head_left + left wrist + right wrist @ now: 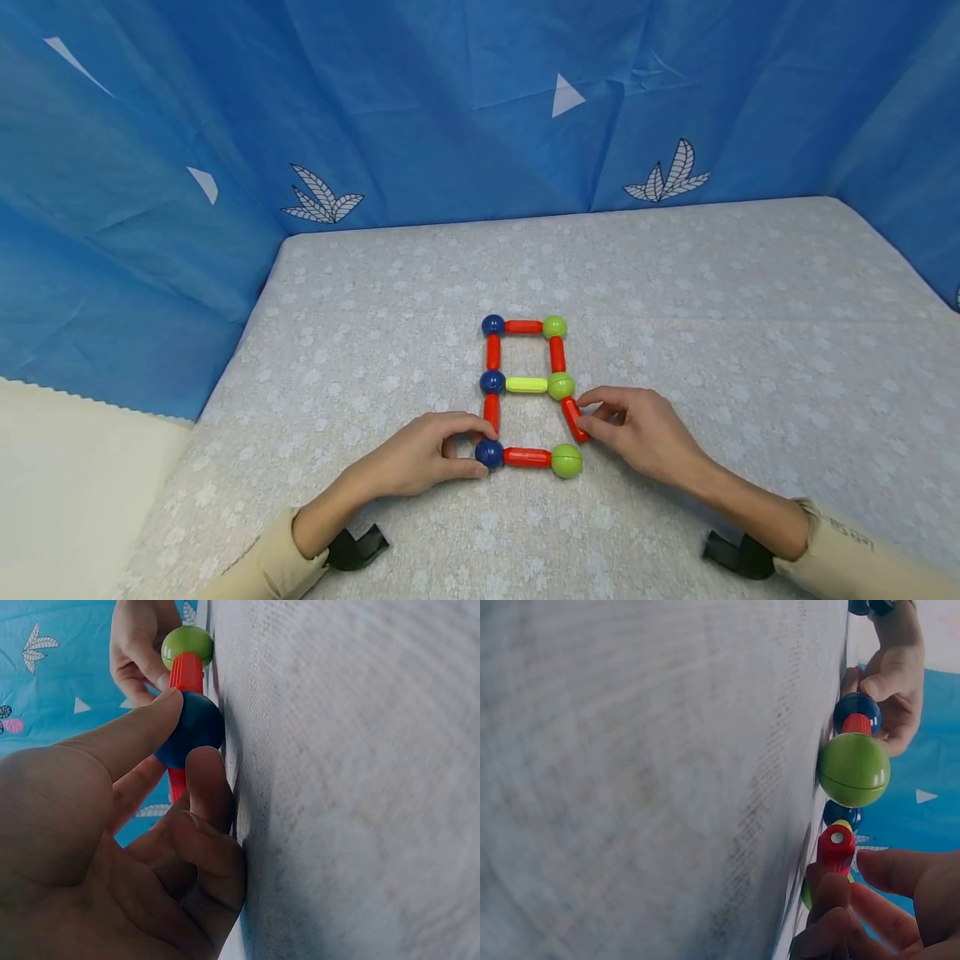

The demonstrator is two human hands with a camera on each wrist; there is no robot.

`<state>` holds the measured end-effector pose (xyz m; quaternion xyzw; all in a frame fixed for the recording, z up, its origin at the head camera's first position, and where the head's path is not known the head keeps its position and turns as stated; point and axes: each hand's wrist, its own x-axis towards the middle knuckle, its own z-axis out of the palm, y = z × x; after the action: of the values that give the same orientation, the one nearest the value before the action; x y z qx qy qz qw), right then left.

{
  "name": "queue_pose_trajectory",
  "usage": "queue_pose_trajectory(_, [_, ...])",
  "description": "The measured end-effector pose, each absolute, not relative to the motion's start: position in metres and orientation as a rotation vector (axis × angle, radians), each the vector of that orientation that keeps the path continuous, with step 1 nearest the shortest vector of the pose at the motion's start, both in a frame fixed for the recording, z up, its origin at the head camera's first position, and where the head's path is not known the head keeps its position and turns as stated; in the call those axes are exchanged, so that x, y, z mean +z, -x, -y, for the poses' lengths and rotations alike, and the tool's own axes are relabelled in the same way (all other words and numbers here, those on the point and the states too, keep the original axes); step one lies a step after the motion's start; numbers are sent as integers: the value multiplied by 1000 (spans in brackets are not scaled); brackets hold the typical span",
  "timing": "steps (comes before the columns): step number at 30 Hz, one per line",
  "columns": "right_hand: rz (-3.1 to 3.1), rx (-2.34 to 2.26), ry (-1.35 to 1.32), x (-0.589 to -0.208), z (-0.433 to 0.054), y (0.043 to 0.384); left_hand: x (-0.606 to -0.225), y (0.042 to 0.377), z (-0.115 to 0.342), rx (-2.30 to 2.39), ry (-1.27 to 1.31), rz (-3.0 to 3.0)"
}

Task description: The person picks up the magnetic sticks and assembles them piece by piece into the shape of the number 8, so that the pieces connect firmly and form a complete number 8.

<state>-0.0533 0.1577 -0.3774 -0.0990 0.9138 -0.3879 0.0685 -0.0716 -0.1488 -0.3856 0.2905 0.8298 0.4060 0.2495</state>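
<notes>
Red and yellow magnetic rods and blue and green balls form a two-square ladder lying flat on the table. My left hand (427, 454) holds the lower-left blue ball (489, 453) between thumb and fingers. My right hand (648, 429) pinches a slanted red rod (573, 418), whose upper end meets the middle green ball (561, 385). Its lower end stands apart from the lower-right green ball (566, 461); the right wrist view shows a silvery tip on that red rod (837, 851). A red bottom rod (527, 457) joins the lower blue and green balls. A yellow rod (527, 385) crosses the middle.
The top of the frame has a blue ball (492, 326), a red rod (523, 327) and a green ball (555, 327). A pale patterned cloth (712, 333) covers the table. Blue curtains (465, 108) hang behind and along the sides.
</notes>
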Motion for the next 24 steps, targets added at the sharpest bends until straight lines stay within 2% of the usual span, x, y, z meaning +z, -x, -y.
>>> queue_pose_trajectory(12, [-2680,-1141,285,-378,-155,56,-386,72,149,1100,-786,-2258])
queue_pose_trajectory(24, [-2579,-1140,534,-377,-154,62,-387,72,149,1109,-803,-2267])
